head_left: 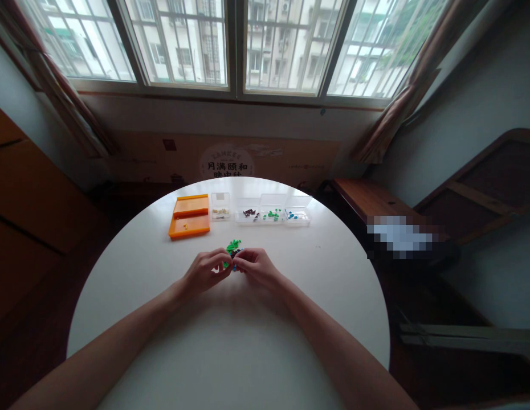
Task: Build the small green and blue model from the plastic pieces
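Both hands meet near the middle of a round white table. Between their fingertips is a small building-block model, bright green at the top with dark and blue bits lower down. My left hand grips its left side with fingers bent. From the right, my right hand pinches it, thumb and fingers together. The fingers cover much of the model, so its full shape and any single piece in the right fingertips cannot be made out.
Behind the hands stands an open orange case with a few yellow bits. Beside it are a clear box of pale pieces and a clear compartment box with dark, green and blue pieces. A wooden bench is at the right, beyond the table edge.
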A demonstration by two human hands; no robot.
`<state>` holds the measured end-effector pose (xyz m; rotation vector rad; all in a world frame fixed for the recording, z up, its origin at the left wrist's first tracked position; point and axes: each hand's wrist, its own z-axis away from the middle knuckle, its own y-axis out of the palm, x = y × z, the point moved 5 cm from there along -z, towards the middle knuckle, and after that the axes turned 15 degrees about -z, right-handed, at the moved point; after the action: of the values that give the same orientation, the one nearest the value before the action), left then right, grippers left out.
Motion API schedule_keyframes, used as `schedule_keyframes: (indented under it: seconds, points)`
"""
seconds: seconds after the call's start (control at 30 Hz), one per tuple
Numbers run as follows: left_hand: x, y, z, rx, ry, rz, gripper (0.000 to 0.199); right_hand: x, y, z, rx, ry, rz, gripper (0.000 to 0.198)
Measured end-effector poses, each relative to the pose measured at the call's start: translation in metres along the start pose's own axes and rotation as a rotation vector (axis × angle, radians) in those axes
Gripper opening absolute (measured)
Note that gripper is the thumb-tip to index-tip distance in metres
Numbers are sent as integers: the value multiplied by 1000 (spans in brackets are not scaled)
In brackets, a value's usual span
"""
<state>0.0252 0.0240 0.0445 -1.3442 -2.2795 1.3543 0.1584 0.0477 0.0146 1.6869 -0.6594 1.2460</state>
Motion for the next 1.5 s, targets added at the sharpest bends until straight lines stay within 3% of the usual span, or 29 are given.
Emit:
schedule_keyframes:
  seconds: [0.7,1.13,1.5]
  points:
    - [5,3,2,-7,-35,-12,4,0,1,0,4,-28,-36,28]
    - [11,0,3,-74,-70,-53,13,-1,0,-1,-50,-17,-64,30]
    - [8,0,2,-47,-43,-31,11,-3,-2,-1,-48,-25,17,33]
